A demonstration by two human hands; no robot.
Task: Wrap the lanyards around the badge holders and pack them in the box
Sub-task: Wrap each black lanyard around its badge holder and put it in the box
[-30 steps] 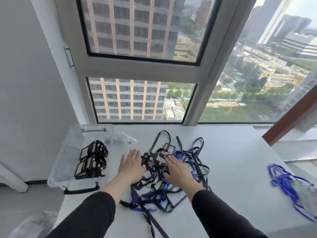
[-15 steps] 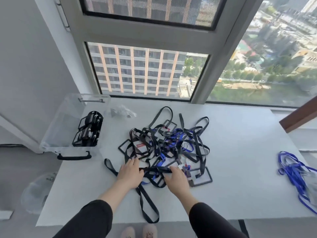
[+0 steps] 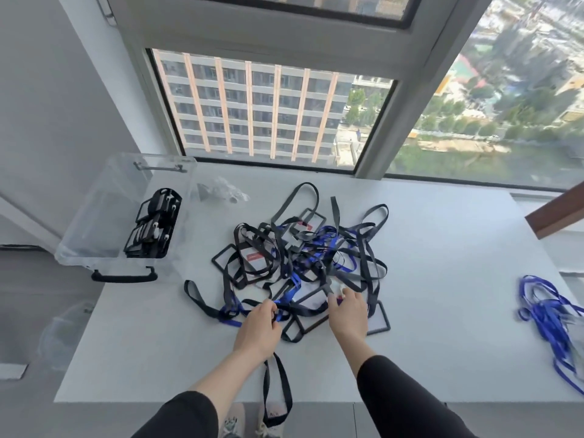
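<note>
Nearest to me, the person's shoes (image 3: pixel 234 420) show below the surface's (image 3: pixel 442 295) front edge. A black lanyard (image 3: pixel 275 390) hangs in a long loop over that edge. The left hand (image 3: pixel 259 327) is curled, with its fingers closed around this strap just where the strap meets the heap. The right hand (image 3: pixel 347 311) sits beside it, a little further in. Its fingers are bent down onto a small white clip among the straps, and I cannot tell whether it is actually pinching anything.

Both hands are at the near side of the pile (image 3: pixel 300 257), a tangle of black and blue lanyards and black-framed badge holders in the middle of the surface. Off to the right, well apart, lies a bunch of blue lanyards (image 3: pixel 550 314).

Further back on the left stands the clear box (image 3: pixel 94 216), hanging partly off the surface's left edge. Wrapped badge holders (image 3: pixel 155 226) are stacked along its right side. A crumpled plastic wrapper (image 3: pixel 222 192) lies just beside the box. Behind it all is the window (image 3: pixel 268 105).
</note>
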